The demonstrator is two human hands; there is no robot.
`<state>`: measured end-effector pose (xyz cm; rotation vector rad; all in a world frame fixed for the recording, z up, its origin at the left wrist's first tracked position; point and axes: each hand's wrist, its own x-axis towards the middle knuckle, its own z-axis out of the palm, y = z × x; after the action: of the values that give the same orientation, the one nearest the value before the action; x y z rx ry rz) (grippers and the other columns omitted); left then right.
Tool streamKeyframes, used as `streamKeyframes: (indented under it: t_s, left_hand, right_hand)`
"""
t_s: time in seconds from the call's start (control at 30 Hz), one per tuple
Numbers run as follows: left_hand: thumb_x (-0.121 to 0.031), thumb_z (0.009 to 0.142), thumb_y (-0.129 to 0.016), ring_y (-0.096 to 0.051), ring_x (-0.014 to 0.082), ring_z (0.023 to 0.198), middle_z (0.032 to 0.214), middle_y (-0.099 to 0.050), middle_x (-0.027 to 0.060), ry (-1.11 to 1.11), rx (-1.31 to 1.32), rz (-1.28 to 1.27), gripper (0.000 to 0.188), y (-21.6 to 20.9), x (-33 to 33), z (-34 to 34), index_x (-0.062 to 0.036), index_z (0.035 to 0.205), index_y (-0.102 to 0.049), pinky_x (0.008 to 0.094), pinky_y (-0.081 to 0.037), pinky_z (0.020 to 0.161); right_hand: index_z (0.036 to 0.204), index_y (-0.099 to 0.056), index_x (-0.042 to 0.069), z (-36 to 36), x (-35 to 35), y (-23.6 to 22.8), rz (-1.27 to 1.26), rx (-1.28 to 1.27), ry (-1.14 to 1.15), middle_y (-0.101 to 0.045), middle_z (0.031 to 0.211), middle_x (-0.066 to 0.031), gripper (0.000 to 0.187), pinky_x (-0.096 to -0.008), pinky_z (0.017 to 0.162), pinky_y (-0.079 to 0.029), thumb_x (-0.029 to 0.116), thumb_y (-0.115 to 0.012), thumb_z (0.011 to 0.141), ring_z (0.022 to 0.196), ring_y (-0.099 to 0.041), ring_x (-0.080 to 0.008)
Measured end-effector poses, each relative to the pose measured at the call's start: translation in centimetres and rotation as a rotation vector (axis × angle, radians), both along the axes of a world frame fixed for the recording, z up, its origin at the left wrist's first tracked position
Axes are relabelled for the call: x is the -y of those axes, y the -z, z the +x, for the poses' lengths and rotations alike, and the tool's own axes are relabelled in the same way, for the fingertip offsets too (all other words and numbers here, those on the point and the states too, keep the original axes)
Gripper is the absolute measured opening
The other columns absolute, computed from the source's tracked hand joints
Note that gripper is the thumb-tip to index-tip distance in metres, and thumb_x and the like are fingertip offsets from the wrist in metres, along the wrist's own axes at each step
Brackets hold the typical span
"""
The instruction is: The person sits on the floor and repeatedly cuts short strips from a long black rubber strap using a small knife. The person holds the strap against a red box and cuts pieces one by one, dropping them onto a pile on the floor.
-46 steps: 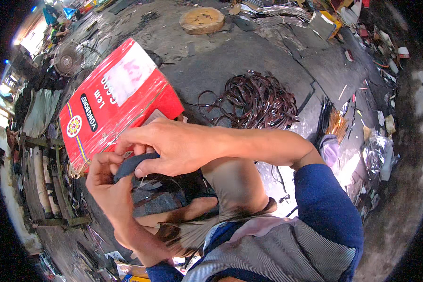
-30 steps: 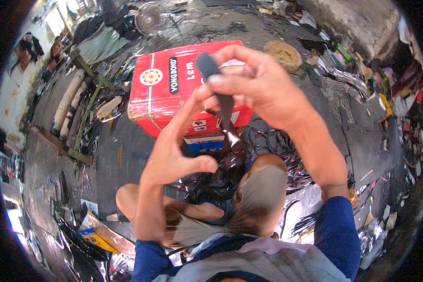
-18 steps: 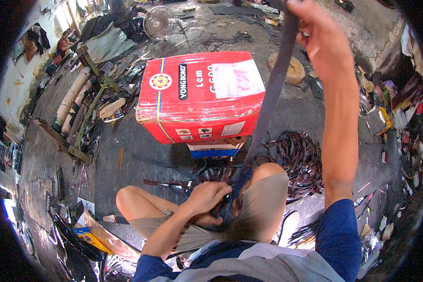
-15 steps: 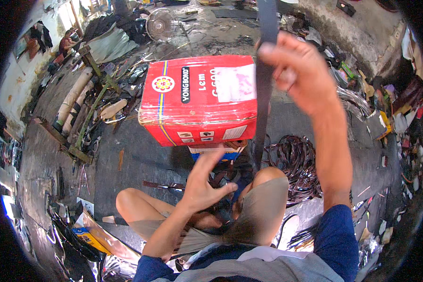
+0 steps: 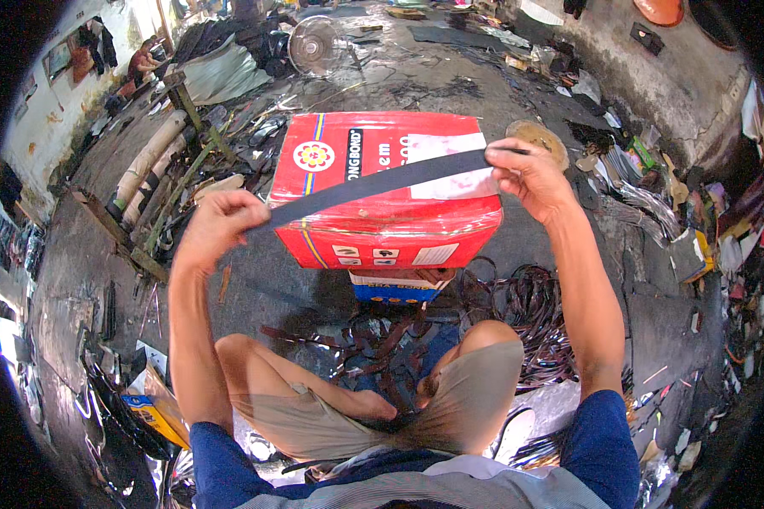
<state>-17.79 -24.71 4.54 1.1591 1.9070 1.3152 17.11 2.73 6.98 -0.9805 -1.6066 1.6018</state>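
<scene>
A flat black strip (image 5: 373, 183) stretches slantwise above the red cardboard box (image 5: 382, 219), its right end higher than its left. My left hand (image 5: 221, 224) pinches one end beside the box's left edge. At the other end, my right hand (image 5: 530, 176) grips the strip between thumb and fingers near the box's far right corner. The red box rests on a smaller blue and white box (image 5: 397, 287) in front of my crossed legs. Dark brown strips (image 5: 386, 343) lie loose between the box and my legs.
A coiled heap of dark strips (image 5: 530, 318) lies right of my knee. Wooden bars (image 5: 115, 233) and rolls (image 5: 151, 157) are at the left. A fan (image 5: 314, 47) stands at the back, and a person (image 5: 143, 61) sits far left. Scraps (image 5: 641, 199) line the right wall.
The strip hung upright from my right hand and now spans sideways between both hands. My left hand has risen leftward and taken an end; my right hand has lowered.
</scene>
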Motion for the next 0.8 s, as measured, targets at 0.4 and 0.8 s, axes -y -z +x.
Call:
streamKeyframes:
  t_s: [0.4, 0.8]
  left_hand:
    - [-0.014, 0.08, -0.078, -0.07, 0.0253, 0.094, 0.111, -0.07, 0.0133, 0.153, -0.521, 0.514, 0.036, 2.0, -18.3, 12.2, -0.005, 0.114, -0.068, 0.0376, -0.055, 0.083]
    - [-0.017, 0.078, -0.078, -0.066, 0.0236, 0.075, 0.088, -0.067, 0.0116, 0.239, -0.381, 0.475, 0.022, 5.4, -22.1, 16.8, -0.0039, 0.095, -0.075, 0.037, -0.052, 0.069]
  right_hand:
    - [0.095, -0.079, 0.012, -2.1, -0.8, 2.4, 0.987, 0.646, 0.02, -0.075, 0.09, -0.0142, 0.02, -0.0428, 0.08, -0.055, 0.025, -0.076, 0.08, 0.086, -0.072, -0.0323]
    - [0.095, -0.073, 0.009, 0.6, -0.6, 2.0, 1.279, 0.63, -0.052, -0.065, 0.092, -0.0093, 0.017, -0.0441, 0.077, -0.053, 0.023, -0.071, 0.086, 0.092, -0.065, -0.0305]
